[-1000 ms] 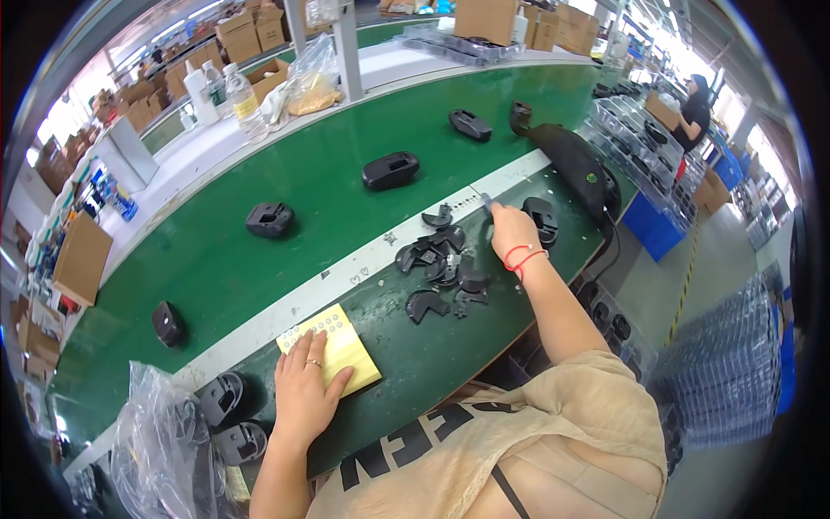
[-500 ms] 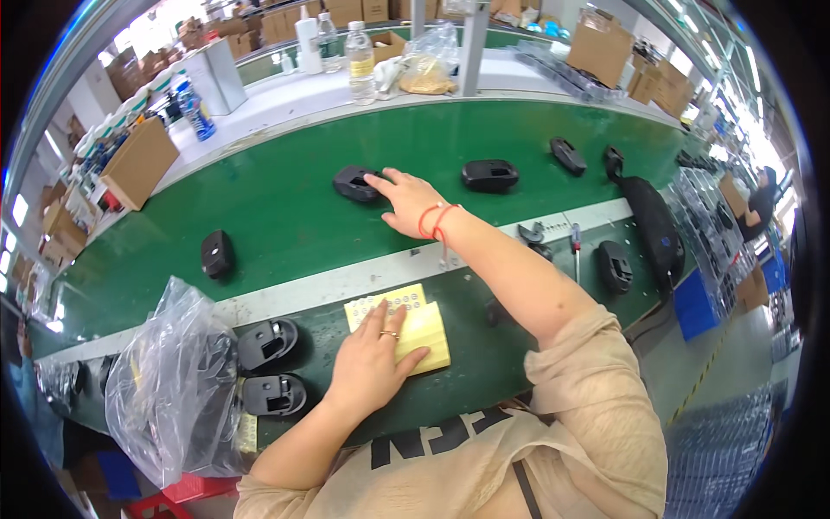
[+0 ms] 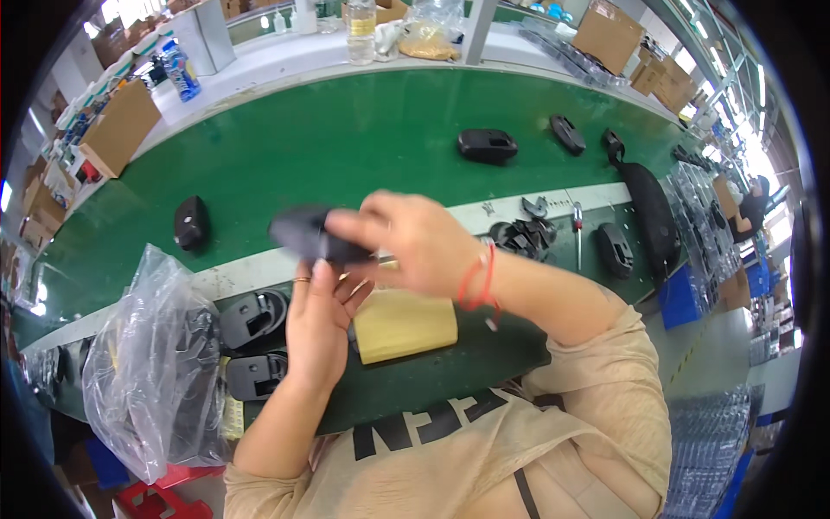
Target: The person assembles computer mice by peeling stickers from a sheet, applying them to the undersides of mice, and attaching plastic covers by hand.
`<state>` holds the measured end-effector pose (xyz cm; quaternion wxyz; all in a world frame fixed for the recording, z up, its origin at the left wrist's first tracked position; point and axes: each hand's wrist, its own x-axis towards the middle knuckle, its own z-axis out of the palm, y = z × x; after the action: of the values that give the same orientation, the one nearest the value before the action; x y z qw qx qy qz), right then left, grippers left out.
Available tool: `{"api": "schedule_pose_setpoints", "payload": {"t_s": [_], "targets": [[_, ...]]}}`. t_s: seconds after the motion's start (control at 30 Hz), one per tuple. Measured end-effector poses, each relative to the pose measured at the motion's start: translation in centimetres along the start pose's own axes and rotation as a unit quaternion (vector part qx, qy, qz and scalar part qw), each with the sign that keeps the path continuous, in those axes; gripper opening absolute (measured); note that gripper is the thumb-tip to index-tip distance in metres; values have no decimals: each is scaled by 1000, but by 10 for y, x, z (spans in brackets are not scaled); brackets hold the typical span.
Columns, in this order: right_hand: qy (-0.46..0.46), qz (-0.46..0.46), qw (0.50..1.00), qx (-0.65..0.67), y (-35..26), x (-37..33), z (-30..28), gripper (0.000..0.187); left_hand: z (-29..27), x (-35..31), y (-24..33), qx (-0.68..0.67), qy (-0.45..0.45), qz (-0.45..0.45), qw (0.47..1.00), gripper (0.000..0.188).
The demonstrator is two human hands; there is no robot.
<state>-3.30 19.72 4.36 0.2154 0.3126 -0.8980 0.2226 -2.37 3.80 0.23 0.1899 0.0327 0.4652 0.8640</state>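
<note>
A black computer mouse (image 3: 298, 229), blurred by motion, is in the air above the front edge of the green belt. Gripping its right end is my right hand (image 3: 421, 242), thumb and fingers closed around it. My left hand (image 3: 318, 333) is raised just below, palm up and fingers spread, the tips reaching the mouse's underside; whether they bear any weight I cannot tell. A pad of yellow sheets (image 3: 406, 327) lies on the dark green bench beneath my right wrist. Two black mouse bodies with open recesses, an upper one (image 3: 253, 320) and a lower one (image 3: 257, 377), sit left of my left forearm.
A clear plastic bag (image 3: 151, 372) with dark parts stands at the left. On the green belt (image 3: 346, 130) are more mice, one left (image 3: 191, 223) and one right (image 3: 487, 145). Black small parts (image 3: 524, 238), a screwdriver (image 3: 578, 233) and a black pouch (image 3: 650, 216) lie right.
My right hand has taken the mouse off the belt and brought it nearer. My left hand has left the yellow pad and turned up under the mouse.
</note>
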Motion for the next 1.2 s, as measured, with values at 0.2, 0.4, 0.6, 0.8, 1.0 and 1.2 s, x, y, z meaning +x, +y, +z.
{"api": "schedule_pose_setpoints", "payload": {"t_s": [0.2, 0.4, 0.6, 0.8, 1.0, 1.2], "targets": [[-95, 135, 986, -21, -7, -56, -49, 47, 9, -11, 13, -44, -33, -65, 996, 48], [-259, 268, 923, -91, 24, -133, -63, 41, 12, -13, 10, -22, -64, -34, 997, 50], [-283, 265, 919, -72, 26, -108, -57, 24, 3, -13, -1, 30, -76, 15, 997, 50], [4, 310, 903, 298, 4, -57, -60, 14, 8, -15, 2, 26, -114, 73, 990, 72], [101, 350, 653, 664, -15, -65, -13, 15, 6, -13, -4, 157, -166, 164, 960, 83], [-86, 394, 657, 637, -9, -64, -20, 16, 7, -14, -2, 136, -163, 164, 963, 84]]}}
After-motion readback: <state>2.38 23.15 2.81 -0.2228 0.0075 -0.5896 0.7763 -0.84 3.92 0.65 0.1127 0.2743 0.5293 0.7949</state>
